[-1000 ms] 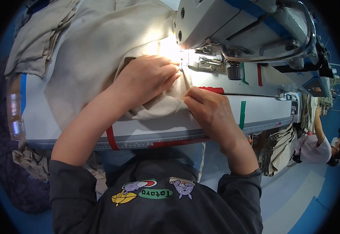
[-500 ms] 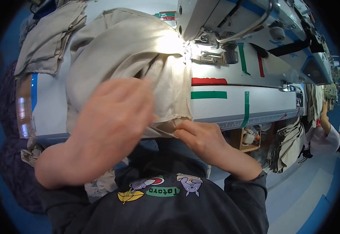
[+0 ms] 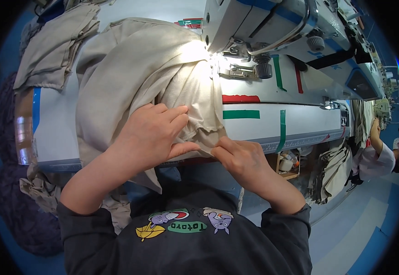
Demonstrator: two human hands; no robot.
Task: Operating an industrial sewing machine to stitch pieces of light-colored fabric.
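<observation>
A large piece of beige fabric (image 3: 112, 87) lies in folds over the sewing table. Its right edge runs up to the needle area of the sewing machine (image 3: 229, 27), where bright lamp glare hides the needle. My left hand (image 3: 151, 133) rests on the folds with its fingers bent but apart and its thumb stretched to the right. At the near edge of the table, my right hand (image 3: 240, 158) pinches the fabric's lower corner between thumb and fingers.
Folded beige pieces (image 3: 59, 46) are stacked at the far left. Red tape (image 3: 240, 98) and green tape (image 3: 241, 114) mark the white tabletop. Right of it, more beige cloth (image 3: 332, 174) hangs by a small wooden shelf (image 3: 290, 175). Another person's arm (image 3: 375, 137) shows at far right.
My left hand, blurred before, has come lower onto the fabric and spread its thumb. A fabric corner now hangs below the table edge. My right hand keeps its pinch.
</observation>
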